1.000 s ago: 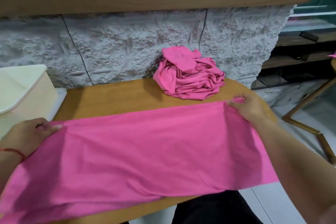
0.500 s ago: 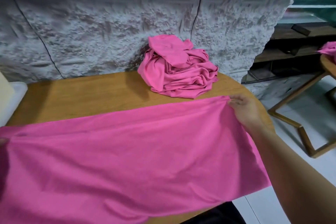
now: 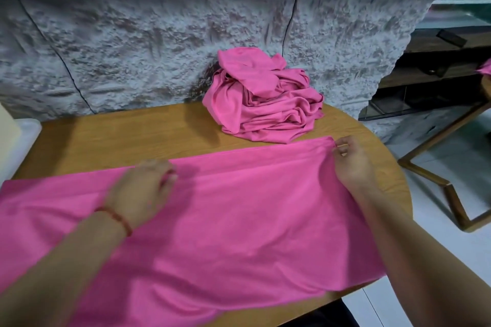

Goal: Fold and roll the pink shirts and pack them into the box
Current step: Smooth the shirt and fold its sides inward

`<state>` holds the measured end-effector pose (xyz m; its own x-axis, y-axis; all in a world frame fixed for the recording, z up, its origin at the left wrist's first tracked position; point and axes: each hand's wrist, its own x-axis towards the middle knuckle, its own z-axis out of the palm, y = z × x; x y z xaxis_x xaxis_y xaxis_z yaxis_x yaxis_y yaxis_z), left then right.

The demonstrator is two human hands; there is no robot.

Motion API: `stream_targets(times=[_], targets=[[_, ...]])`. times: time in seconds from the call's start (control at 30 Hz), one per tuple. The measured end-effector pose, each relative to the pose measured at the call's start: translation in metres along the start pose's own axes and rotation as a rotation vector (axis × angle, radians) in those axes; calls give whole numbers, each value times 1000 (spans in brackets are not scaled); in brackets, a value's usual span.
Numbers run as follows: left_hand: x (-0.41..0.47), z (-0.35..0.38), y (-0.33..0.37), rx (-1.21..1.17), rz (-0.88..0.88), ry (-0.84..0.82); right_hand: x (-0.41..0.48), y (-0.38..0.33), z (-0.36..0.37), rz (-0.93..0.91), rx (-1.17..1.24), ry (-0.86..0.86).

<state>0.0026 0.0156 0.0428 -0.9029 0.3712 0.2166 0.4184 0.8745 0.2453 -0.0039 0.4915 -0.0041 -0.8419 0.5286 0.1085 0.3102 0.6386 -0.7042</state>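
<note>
A pink shirt (image 3: 239,220) lies folded into a long band across the wooden table (image 3: 127,135). My right hand (image 3: 350,162) pinches its far right corner. My left hand (image 3: 143,188), with a red string on the wrist, rests curled on the shirt near the far edge, left of centre; it is blurred and I cannot tell whether it grips cloth. A heap of crumpled pink shirts (image 3: 263,103) sits at the back of the table against the wall. Only a sliver of the cream box (image 3: 8,127) shows at the left edge.
A rough grey stone wall (image 3: 132,42) rises right behind the table. To the right, past the table's rounded end, are a wooden frame leg (image 3: 435,178) on a white tiled floor and dark shelves (image 3: 438,61). Bare wood lies between the box and the heap.
My left hand has left the shirt's left end and moved right onto the middle of the far edge. The right hand keeps its corner. The view has swung right, so the box is nearly out of frame.
</note>
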Motion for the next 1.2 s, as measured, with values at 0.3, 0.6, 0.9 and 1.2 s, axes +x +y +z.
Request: stream_targets(times=[0.3,0.6,0.9,1.2], targets=[[74,55,60,-129,-135,-314,-9,6,8,-72,-77,100],[98,46,46,-294,-101,-446,15,2,0,-69,-3,8],[101,63,24,-322,-150,-339,19,4,14,-105,-108,72],[111,67,36,-53,-80,-272,36,-7,18,-107,-323,83]])
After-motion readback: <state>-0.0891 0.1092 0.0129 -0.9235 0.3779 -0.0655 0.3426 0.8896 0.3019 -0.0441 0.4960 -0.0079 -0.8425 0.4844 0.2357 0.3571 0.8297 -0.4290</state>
